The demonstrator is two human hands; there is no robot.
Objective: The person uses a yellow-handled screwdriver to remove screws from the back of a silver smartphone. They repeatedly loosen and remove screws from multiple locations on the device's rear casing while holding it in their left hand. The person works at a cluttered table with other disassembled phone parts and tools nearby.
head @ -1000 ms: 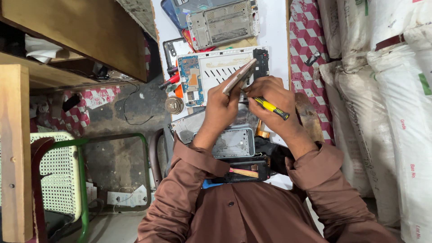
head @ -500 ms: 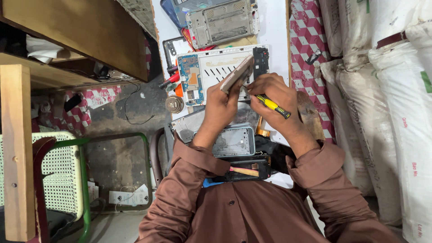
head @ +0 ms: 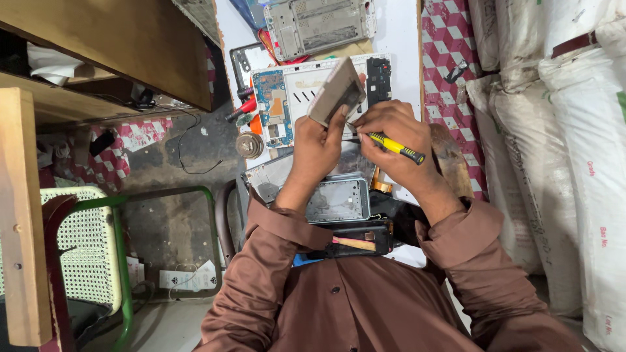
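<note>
My left hand [head: 317,148] grips a thin grey phone panel [head: 337,91], tilted up on edge above the white bench. My right hand [head: 391,140] is closed around a yellow-and-black screwdriver [head: 395,147], whose tip points at the lower corner of that panel. Just beyond the hands lies an opened white phone frame with a blue circuit board [head: 274,108]. A silver phone frame [head: 339,199] lies below my left wrist, and a black phone shell [head: 355,240] rests near my chest.
Another grey phone frame [head: 319,25] lies at the far end of the white bench [head: 398,32]. Red-handled tools [head: 241,109] sit at the bench's left edge. White sacks [head: 567,143] stack on the right. A green-framed chair [head: 85,254] and wooden shelving [head: 98,45] stand left.
The left hand has tipped the grey panel more upright, and the right hand has brought the screwdriver closer to its lower corner. The hands sit slightly nearer together.
</note>
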